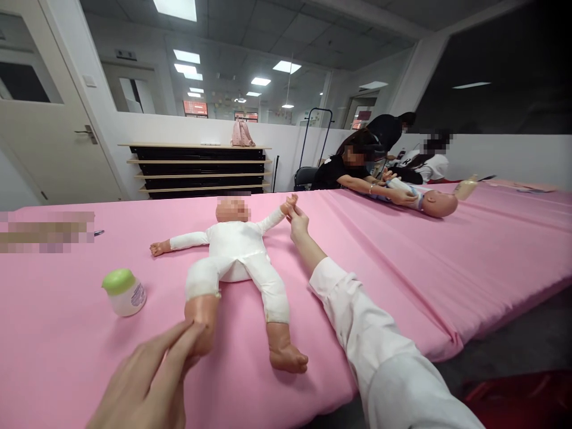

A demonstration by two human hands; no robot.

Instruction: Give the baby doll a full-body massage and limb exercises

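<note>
A baby doll (236, 244) with a white cloth body lies on its back on the pink-covered table, arms spread and head pointing away from me. My right hand (298, 221) pinches the doll's hand at the end of its outstretched arm on the right. Closer to me, my left hand (149, 372) is closed around the doll's lower leg and foot on the left; its thumb is hidden. The doll's other foot (288, 356) rests free on the cloth. Left of the doll stands a small jar (127, 298) with a green lid.
The pink cloth (402, 262) covers the table. At the far right, a person in black (333, 173) handles another baby doll (440, 202), near a bottle (465, 187). Other people sit behind. A pink backpack (242, 133) sits on stacked boards by the wall.
</note>
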